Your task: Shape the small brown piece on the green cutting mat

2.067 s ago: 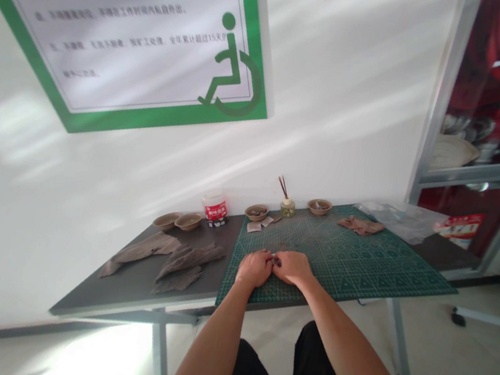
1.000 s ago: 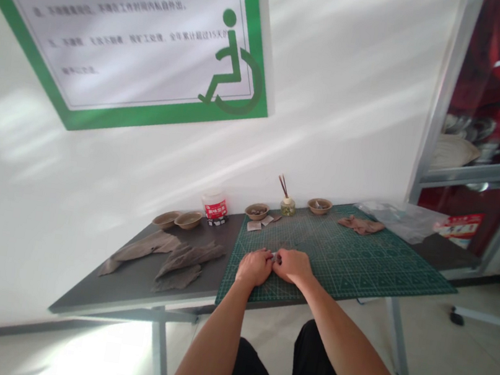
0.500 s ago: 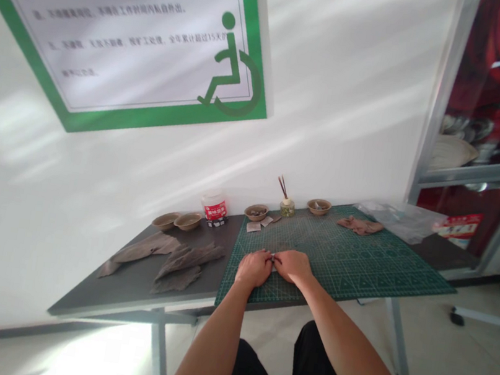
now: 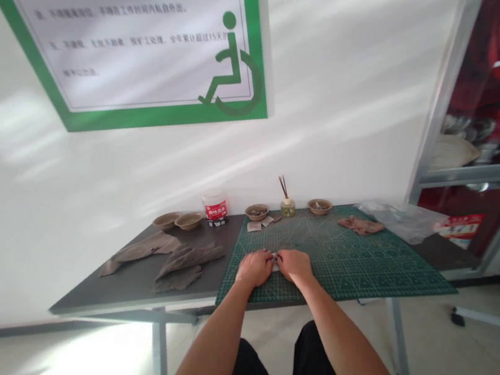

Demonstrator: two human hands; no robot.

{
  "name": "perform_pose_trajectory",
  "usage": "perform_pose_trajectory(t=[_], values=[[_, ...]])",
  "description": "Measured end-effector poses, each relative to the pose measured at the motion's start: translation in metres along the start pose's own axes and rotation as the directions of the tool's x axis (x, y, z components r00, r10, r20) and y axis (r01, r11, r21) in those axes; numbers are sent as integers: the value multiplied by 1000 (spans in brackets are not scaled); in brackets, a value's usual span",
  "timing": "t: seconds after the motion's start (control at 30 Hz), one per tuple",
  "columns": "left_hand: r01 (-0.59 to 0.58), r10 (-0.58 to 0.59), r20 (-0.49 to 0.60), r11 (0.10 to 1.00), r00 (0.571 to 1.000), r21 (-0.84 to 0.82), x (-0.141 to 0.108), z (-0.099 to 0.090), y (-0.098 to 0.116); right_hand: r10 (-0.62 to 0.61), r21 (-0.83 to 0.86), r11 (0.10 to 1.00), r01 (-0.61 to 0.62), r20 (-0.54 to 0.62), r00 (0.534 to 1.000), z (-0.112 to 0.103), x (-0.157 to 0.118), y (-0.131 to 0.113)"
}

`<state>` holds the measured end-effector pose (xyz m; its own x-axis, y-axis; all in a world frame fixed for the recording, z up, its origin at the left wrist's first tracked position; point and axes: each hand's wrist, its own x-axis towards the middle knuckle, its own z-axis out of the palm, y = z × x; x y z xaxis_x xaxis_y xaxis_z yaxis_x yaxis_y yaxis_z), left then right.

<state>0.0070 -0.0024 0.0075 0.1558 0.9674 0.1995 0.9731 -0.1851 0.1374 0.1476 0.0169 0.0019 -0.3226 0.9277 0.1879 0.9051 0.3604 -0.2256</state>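
My left hand [image 4: 255, 268] and my right hand [image 4: 293, 267] rest on a green cutting mat [image 4: 350, 271], fingertips meeting near its middle. Between them both hands pinch a small pale piece [image 4: 274, 258], too small and too hidden by my fingers to identify. A crumpled brown strip [image 4: 361, 226] lies at the far end of the mat, well away from my hands.
The dark grey table [image 4: 131, 291] holds rough brown bark-like slabs [image 4: 189, 261], several small tan bowls [image 4: 178, 220], a white tub with a red label [image 4: 215, 207], a jar with thin sticks [image 4: 287, 207], paper scraps [image 4: 254, 227] and a clear plastic bag [image 4: 395, 219].
My hands stay in nearly the same place on the mat. Only my fingers shift slightly around the small piece.
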Motion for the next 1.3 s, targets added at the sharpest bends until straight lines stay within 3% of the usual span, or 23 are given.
perform_pose_trajectory(t=[0.4,0.93,1.3], values=[[3,-3,-9,1000,1000,-4,0,1,-1,-80,42,996,79,11,997,0,0,2],[-50,51,-32,999,998,10,2,7,-6,6,11,1000,-6,1,1000,1,2,2],[11,-11,5,1000,1000,-8,0,1,-2,-23,19,1000,22,11,1000,0,1,1]])
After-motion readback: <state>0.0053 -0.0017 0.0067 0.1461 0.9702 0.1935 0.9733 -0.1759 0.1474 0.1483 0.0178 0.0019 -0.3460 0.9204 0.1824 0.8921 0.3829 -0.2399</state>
